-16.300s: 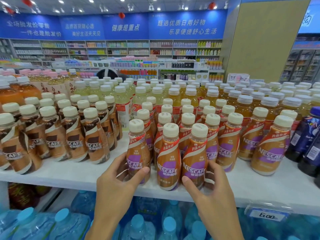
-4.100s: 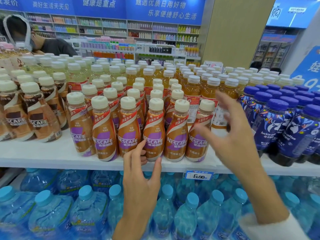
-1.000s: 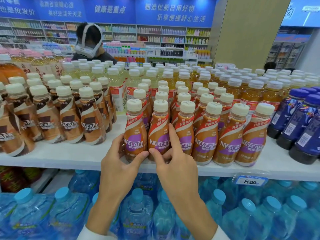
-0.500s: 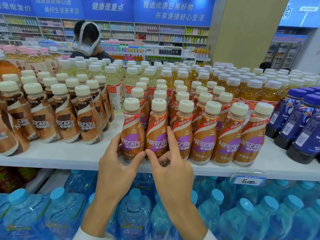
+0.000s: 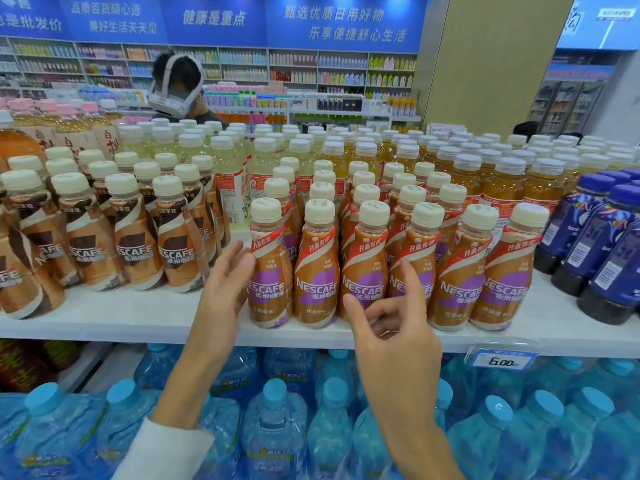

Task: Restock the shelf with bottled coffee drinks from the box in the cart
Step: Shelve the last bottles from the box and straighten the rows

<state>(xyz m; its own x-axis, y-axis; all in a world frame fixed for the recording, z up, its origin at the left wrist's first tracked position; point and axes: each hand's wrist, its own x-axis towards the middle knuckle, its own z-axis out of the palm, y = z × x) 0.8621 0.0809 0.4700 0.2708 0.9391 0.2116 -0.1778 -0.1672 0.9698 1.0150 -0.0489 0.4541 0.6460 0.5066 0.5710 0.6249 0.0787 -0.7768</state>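
Head view: the front row of purple-label coffee bottles (image 5: 367,271) is being faced up on the shelf (image 5: 131,318); this is judged to be the tidying step once bottles are placed. The step is best done with light sideways pressure low on the bodies, and with the labels turned forward, so that the tall, narrow bottles are not tipped into those behind. The left hand (image 5: 221,292) is spread with its fingers straight. Its fingertips (image 5: 244,259) lie against or just beside the near flank of the end bottle (image 5: 270,271); contact cannot be confirmed. The right hand (image 5: 394,327) is held loosely open just in front of the third and fourth bottles, with forefinger (image 5: 410,277) raised, thumb out and the other fingers half curled. Nothing is held. Brown-label bottles (image 5: 180,237) stand beyond the left hand's outer side. The box and cart are not seen.
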